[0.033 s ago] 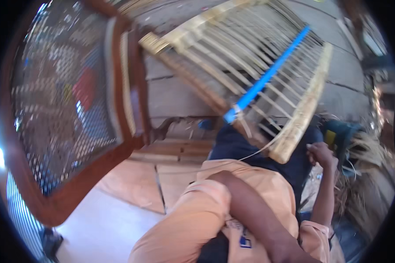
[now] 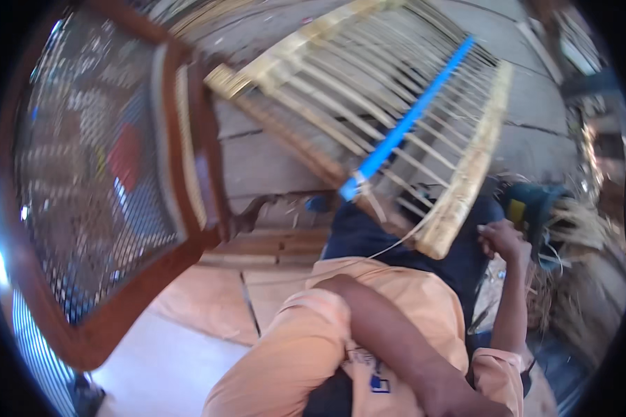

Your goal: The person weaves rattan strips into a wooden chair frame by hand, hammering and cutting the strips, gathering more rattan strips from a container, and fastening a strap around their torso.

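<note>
A wooden frame [image 2: 466, 177] strung with pale cane-like strips leans over my dark-trousered lap. A bright blue flat strip [image 2: 414, 115] crosses the strips diagonally. From the frame's near corner, a thin pale strand [image 2: 389, 248] runs down to the left across my peach shirt. My right hand [image 2: 502, 240] is beside my thigh, right of that corner and apart from the frame. Its fingers are curled closed; whether they hold anything I cannot make out. My left arm is bent, its forearm crossing my body toward the lower right, and the left hand is out of view.
At the left stands a reddish-brown wooden piece [image 2: 122, 306] with a woven mesh panel. A dark green container [image 2: 535, 201] and a bundle of pale fibres [image 2: 581, 233] lie right of my right hand. Grey planks [image 2: 528, 149] form the floor beyond.
The whole scene has shifted slightly left in the view. Both arms keep nearly the same pose, and the frame stays over my lap.
</note>
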A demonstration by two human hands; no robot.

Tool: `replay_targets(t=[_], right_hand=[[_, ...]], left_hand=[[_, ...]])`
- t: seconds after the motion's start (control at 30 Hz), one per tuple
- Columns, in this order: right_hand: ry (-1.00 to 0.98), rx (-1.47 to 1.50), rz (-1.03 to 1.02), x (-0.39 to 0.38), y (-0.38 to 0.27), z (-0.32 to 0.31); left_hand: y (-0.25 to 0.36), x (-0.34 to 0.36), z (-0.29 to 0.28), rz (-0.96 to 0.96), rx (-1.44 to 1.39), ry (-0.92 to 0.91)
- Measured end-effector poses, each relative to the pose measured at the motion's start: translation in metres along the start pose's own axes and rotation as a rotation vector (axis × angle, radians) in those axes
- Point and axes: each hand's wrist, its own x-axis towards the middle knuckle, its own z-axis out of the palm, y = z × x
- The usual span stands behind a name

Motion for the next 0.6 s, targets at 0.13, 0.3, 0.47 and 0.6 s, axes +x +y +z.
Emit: replay_targets(t=[0.13, 0.3, 0.47, 0.6], right_hand=[[-0.116, 0.079, 0.005, 0.002, 0.007, -0.005], [-0.238, 0.035, 0.043, 0.01, 0.007, -0.016], [0.002, 0.273, -0.182, -0.015, 0.026, -0.004], [0.244, 0.612, -0.29, -0.073, 0.076, 0.016]], left_hand=[[-0.012, 0.0, -0.013, -0.308, -0.106, -0.102], [-0.029, 0.002, -0.032, -0.661, -0.067, -0.334], [-0.028, -0.021, -0.051, -0.653, 0.204, -0.22], [-0.026, -0.033, -0.071, -0.671, 0.191, -0.215]])
